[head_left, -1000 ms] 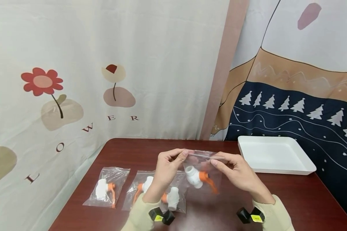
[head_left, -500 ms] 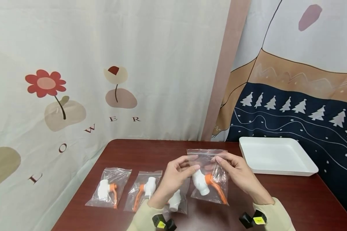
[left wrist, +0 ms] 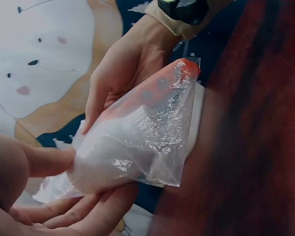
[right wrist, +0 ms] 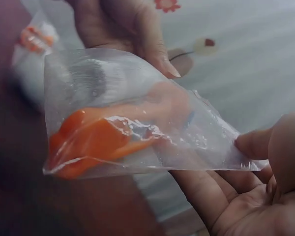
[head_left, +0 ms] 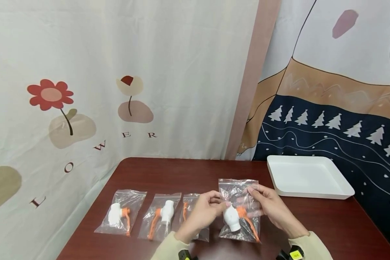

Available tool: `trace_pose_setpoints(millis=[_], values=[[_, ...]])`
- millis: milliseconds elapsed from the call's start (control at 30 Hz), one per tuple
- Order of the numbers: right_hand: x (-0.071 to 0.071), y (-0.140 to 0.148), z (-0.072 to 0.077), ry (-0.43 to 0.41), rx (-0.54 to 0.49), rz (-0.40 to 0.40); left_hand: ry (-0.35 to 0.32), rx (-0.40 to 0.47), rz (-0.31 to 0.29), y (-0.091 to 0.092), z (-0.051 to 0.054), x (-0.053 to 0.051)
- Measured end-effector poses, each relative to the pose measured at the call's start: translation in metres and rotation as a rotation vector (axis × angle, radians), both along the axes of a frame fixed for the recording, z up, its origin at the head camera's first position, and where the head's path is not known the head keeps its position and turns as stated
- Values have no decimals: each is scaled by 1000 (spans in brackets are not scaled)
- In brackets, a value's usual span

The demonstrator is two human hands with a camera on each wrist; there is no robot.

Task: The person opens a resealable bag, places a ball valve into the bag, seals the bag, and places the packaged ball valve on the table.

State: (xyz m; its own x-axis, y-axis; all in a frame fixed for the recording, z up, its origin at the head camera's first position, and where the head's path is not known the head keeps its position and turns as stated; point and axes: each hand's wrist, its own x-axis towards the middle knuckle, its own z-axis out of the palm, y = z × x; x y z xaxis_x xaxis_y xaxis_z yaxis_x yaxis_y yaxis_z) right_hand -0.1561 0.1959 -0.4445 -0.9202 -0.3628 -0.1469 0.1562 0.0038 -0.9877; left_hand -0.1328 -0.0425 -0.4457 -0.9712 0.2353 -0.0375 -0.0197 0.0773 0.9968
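Observation:
Between both hands is a clear zip-lock bag (head_left: 237,186) with a white plastic ball valve (head_left: 232,218) inside; the valve's orange handle (head_left: 249,224) points down to the right. My left hand (head_left: 201,216) pinches the bag's left side at the valve body, thumb in front and fingers behind, as the left wrist view shows. With thumb and fingers, my right hand (head_left: 274,209) grips the bag's upper right edge. In the right wrist view the orange handle (right wrist: 96,132) shows through the film, and the left hand (right wrist: 120,24) is behind it.
Similar bagged valves lie in a row on the dark red table (head_left: 169,173): a left bag (head_left: 118,213), a middle bag (head_left: 160,216) and a third bag (head_left: 191,202) partly behind my left hand. A white tray (head_left: 312,195) stands at the back right.
The held bag has come down toward the table. My left hand has slid from the bag's top edge to the valve body; the right hand has shifted to the right edge.

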Motion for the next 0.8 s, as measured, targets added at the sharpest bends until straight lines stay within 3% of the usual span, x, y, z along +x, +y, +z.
trace_pose_setpoints(millis=[333,667,800], values=[[-1,9,-45,-118,56,-9,22,-295,40,11,-23,3],[-1,8,-66,-136,167,-38,-64,-302,13,16,-34,1],[0,7,-69,-111,203,-44,-13,-374,22,16,-34,2]])
